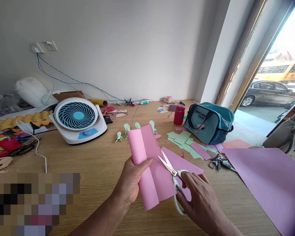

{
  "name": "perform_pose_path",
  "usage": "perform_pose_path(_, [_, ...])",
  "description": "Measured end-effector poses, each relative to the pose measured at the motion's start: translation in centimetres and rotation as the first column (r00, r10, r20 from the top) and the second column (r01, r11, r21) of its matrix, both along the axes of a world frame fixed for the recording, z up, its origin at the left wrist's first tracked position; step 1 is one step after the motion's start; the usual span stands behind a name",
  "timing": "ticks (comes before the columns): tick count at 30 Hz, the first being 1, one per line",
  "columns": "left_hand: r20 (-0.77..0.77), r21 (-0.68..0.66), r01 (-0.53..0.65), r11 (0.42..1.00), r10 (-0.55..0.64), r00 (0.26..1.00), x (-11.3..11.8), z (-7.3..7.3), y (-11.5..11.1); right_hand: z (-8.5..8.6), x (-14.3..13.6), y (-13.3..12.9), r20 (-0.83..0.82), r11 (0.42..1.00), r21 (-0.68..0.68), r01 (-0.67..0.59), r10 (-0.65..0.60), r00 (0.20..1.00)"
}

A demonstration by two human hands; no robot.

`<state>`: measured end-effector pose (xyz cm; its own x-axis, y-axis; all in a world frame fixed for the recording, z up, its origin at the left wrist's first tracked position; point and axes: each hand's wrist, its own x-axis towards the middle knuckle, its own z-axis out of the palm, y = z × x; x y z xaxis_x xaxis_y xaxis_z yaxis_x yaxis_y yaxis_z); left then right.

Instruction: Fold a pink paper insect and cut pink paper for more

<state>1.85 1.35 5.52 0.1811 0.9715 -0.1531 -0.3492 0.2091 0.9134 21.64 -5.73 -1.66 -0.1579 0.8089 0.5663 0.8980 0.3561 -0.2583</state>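
My left hand (pixel 135 177) grips a folded sheet of pink paper (pixel 147 164), with the thumb pressed on its front. In my right hand (pixel 199 196) are scissors (pixel 173 171) with pale handles, fingers through the loops. Their blades stand slightly apart, pointing up and left over the paper's right part. Another pink piece (pixel 184 162) lies on the table behind the scissors. Small green paper figures (pixel 127 129) stand beyond the held paper.
A white fan (pixel 78 119) stands at the left. Green paper pieces (pixel 183 137), keys (pixel 218 162), a red bottle (pixel 179 114) and a blue bag (pixel 207 123) are at the right. A large pink sheet (pixel 267 180) covers the table's right side.
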Motion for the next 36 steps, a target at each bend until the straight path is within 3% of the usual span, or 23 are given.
perform_pose_path(16, [-0.007,0.093,-0.147,0.985,0.149,0.989,-0.3,0.2,-0.2,0.6,-0.2,-0.2,0.001,0.998,0.059,-0.018,0.018,1.0])
perform_pose_path(28, [0.081,-0.066,-0.155,0.986,0.16,0.984,0.3,0.5,-1.2,-0.1,-0.3,0.1,0.009,0.996,0.076,0.045,-0.045,0.999])
perform_pose_path(36, [0.098,-0.085,-0.149,0.985,0.157,0.983,0.3,0.2,-1.1,0.2,-0.1,-0.1,0.001,0.996,0.084,0.041,-0.041,0.999])
